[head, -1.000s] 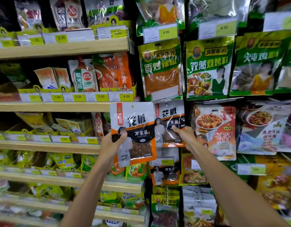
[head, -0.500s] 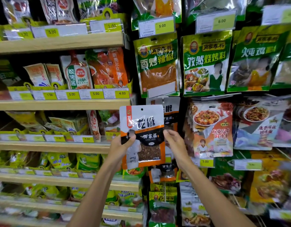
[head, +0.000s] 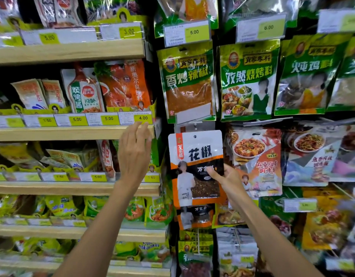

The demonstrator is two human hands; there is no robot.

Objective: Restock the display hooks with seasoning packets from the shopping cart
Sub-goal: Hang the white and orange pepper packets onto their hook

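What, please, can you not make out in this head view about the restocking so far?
- Display hook: head view, hidden behind the peppercorn packet; whether its hole is threaded is unclear.
- Shopping cart: head view, outside the frame.
- Right hand: thumb pinches the packet front; fingers behind hidden by the packet.
- Lower-right price tag: blurred, unreadable.
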